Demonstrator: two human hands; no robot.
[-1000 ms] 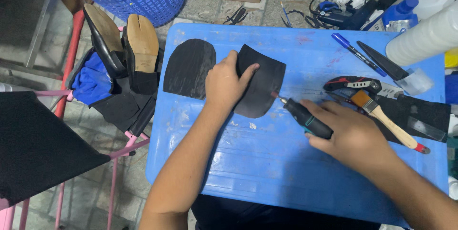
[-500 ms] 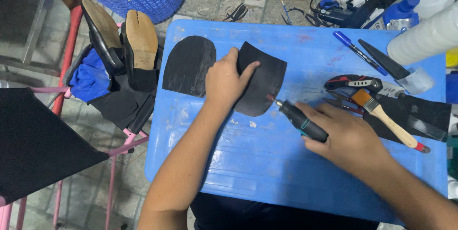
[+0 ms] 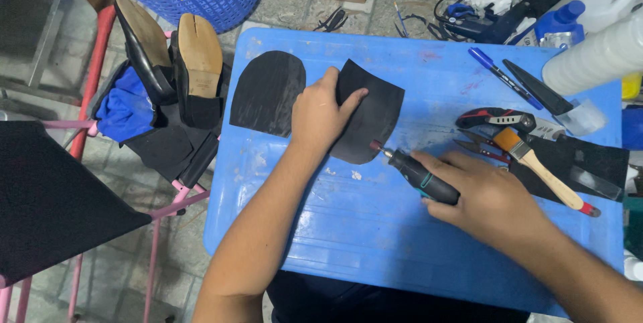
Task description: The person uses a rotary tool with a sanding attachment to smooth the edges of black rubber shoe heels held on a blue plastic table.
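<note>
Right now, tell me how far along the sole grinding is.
Done: both black rubber pieces are cut to shape. In hand: the left hand pins the right sole piece while the right hand runs the rotary tool at its lower edge. Left: the other sole piece lies untouched beside it.

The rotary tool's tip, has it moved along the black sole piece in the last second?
Yes. The rotary tool tip has crept leftward and down along the sole piece edge, away from the paintbrush.
</note>
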